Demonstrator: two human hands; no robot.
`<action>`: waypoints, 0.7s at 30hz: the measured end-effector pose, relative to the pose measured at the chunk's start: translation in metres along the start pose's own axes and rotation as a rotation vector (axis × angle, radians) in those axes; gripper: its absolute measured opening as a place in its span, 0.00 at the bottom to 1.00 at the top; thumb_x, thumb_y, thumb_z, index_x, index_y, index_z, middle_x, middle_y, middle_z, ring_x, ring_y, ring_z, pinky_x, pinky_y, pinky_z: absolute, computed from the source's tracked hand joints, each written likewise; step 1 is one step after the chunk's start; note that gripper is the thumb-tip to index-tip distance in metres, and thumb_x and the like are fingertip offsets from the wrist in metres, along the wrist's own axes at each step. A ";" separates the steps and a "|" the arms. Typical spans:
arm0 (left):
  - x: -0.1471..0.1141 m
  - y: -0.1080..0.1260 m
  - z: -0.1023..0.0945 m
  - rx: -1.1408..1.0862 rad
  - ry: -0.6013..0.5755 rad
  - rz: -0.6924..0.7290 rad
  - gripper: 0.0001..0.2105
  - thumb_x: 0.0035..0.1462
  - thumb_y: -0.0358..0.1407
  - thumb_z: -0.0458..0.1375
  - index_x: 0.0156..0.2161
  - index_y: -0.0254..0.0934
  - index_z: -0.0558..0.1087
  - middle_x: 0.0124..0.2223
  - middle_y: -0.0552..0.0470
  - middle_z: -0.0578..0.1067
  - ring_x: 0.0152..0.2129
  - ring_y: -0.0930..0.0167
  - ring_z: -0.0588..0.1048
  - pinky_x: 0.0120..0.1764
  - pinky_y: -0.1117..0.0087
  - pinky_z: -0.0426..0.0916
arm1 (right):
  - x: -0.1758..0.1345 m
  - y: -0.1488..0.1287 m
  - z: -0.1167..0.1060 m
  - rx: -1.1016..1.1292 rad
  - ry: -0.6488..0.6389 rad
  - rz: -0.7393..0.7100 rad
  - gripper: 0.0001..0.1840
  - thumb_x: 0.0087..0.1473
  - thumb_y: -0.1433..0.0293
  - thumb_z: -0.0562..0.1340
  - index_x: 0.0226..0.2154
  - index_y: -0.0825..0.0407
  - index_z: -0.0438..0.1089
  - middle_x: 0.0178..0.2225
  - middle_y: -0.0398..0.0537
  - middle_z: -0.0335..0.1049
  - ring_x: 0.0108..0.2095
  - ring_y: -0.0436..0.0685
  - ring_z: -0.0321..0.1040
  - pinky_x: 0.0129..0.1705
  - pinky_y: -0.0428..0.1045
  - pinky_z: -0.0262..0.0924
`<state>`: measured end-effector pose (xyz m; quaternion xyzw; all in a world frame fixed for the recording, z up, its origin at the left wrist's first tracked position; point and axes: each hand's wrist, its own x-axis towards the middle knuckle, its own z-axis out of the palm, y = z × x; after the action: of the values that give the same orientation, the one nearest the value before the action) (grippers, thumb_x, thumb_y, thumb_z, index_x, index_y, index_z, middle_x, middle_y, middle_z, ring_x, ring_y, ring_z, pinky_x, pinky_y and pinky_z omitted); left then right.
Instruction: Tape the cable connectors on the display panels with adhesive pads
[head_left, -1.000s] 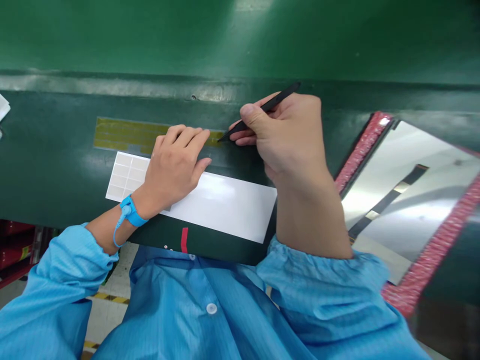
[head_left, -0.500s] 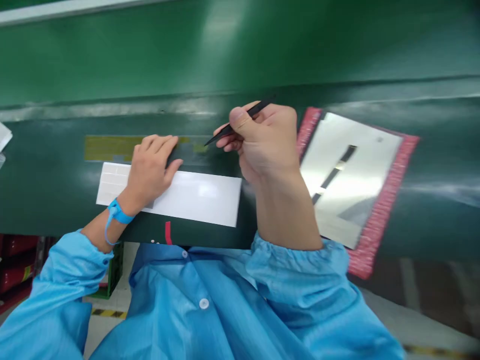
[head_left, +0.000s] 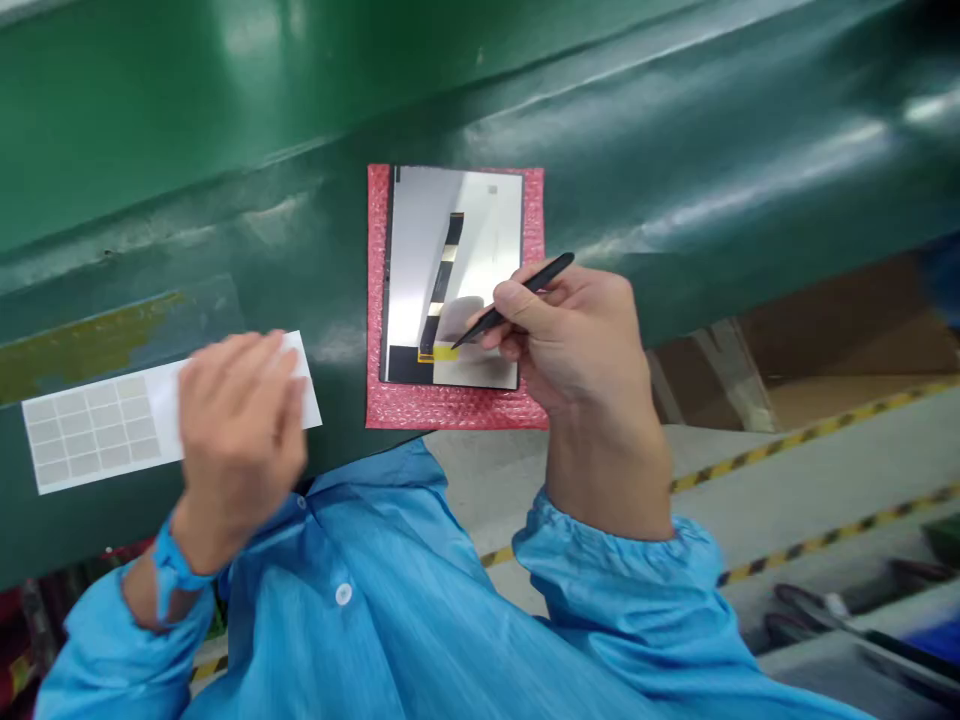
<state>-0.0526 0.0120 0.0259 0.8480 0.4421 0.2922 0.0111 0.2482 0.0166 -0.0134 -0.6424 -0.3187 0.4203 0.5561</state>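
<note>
My right hand (head_left: 581, 335) grips a pair of black tweezers (head_left: 536, 285) between thumb and fingers. Their tip points down at a small yellow piece of tape (head_left: 445, 353), at the lower end of a black flex cable (head_left: 442, 275). This cable lies on the silvery back of a flat display panel (head_left: 487, 230). Under the panel is a pink bubble-wrap bag (head_left: 457, 408). My left hand (head_left: 240, 430), somewhat blurred, is over a white sheet (head_left: 165, 385) with rows of grey labels. Its fingers look loosely bent, with nothing visible in them.
On the dark green bench mat (head_left: 330, 270), a strip of yellow tape pieces (head_left: 82, 345) runs along the left. The bench's front edge passes just below the bag. Cardboard boxes (head_left: 825, 370) and a striped floor line (head_left: 795, 440) lie beyond it on the right.
The view has turned to the right, so the panel is now central. My right hand has brought the tweezers from the tape strip to the panel's cable end. My left hand has lifted somewhat.
</note>
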 end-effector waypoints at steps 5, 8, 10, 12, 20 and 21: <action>0.007 0.057 0.060 -0.134 -0.139 -0.020 0.18 0.73 0.35 0.58 0.63 0.31 0.74 0.64 0.37 0.78 0.63 0.55 0.76 0.64 0.50 0.70 | -0.006 -0.002 0.008 -0.018 0.026 0.001 0.17 0.53 0.59 0.77 0.27 0.47 0.72 0.25 0.46 0.79 0.18 0.51 0.68 0.13 0.44 0.52; 0.006 0.059 0.072 -0.120 -0.187 -0.007 0.19 0.73 0.36 0.58 0.64 0.31 0.74 0.65 0.36 0.78 0.64 0.52 0.74 0.66 0.47 0.66 | -0.008 -0.006 0.013 0.008 0.044 -0.028 0.15 0.56 0.64 0.75 0.25 0.48 0.72 0.25 0.47 0.79 0.17 0.50 0.68 0.13 0.44 0.52; 0.003 0.057 0.070 -0.104 -0.188 0.021 0.19 0.72 0.36 0.59 0.63 0.31 0.74 0.63 0.36 0.79 0.64 0.52 0.75 0.66 0.46 0.65 | -0.009 -0.009 0.015 0.024 0.059 -0.046 0.14 0.57 0.68 0.74 0.25 0.49 0.71 0.25 0.47 0.79 0.17 0.49 0.68 0.13 0.44 0.52; 0.001 0.057 0.066 -0.090 -0.188 0.042 0.19 0.72 0.36 0.60 0.63 0.30 0.74 0.63 0.34 0.79 0.63 0.52 0.76 0.67 0.46 0.65 | -0.010 -0.011 0.017 0.036 0.074 -0.051 0.13 0.57 0.70 0.73 0.25 0.50 0.71 0.24 0.47 0.78 0.17 0.49 0.68 0.13 0.43 0.51; 0.005 0.062 0.056 -0.056 -0.267 0.013 0.21 0.71 0.37 0.62 0.64 0.33 0.73 0.63 0.35 0.79 0.63 0.51 0.76 0.68 0.44 0.63 | -0.016 -0.021 0.017 0.000 0.029 0.002 0.12 0.57 0.76 0.72 0.27 0.51 0.72 0.25 0.45 0.79 0.18 0.49 0.70 0.15 0.43 0.56; 0.006 0.063 0.056 -0.051 -0.279 0.007 0.21 0.71 0.38 0.62 0.64 0.33 0.73 0.63 0.35 0.79 0.63 0.51 0.76 0.68 0.44 0.63 | -0.017 -0.021 0.018 -0.017 0.032 0.000 0.12 0.58 0.77 0.71 0.27 0.51 0.72 0.25 0.45 0.79 0.18 0.49 0.70 0.16 0.42 0.58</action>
<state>0.0250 -0.0082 0.0000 0.8814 0.4255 0.1828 0.0929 0.2261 0.0136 0.0100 -0.6538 -0.3132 0.4074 0.5554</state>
